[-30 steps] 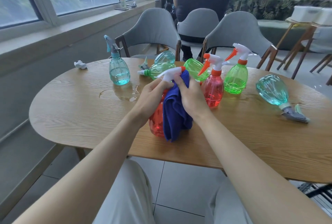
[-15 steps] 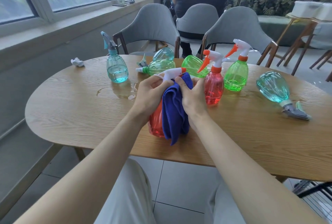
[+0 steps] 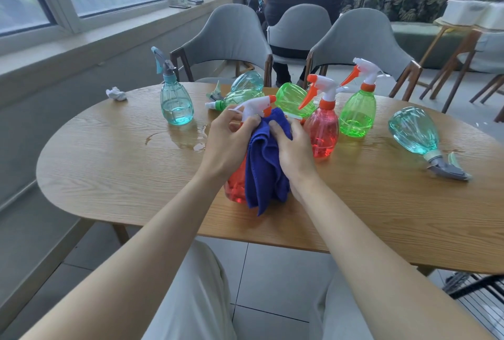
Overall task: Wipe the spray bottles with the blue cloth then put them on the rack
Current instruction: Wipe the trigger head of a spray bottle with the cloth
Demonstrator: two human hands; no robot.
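A red spray bottle (image 3: 235, 187) with a white and orange trigger head stands at the table's near edge. My left hand (image 3: 227, 143) grips its neck just under the head. My right hand (image 3: 293, 148) holds the blue cloth (image 3: 266, 165) against the bottle's right side; the cloth covers most of the body. Behind stand another red bottle (image 3: 323, 132), a green bottle (image 3: 357, 113) and a teal bottle (image 3: 176, 106). Two green bottles (image 3: 294, 99) (image 3: 240, 98) and two teal ones (image 3: 414, 132) (image 3: 247, 81) lie on their sides.
The oval wooden table (image 3: 109, 154) has a water puddle (image 3: 191, 140) left of my hands and a crumpled tissue (image 3: 116, 93) at the far left. Three grey chairs (image 3: 231, 36) stand behind it, a person at the middle one. A black wire rack (image 3: 480, 296) shows at the lower right.
My right hand has slid the cloth slightly down the bottle's side. My left hand keeps its grip at the neck. The camera view shifted a little.
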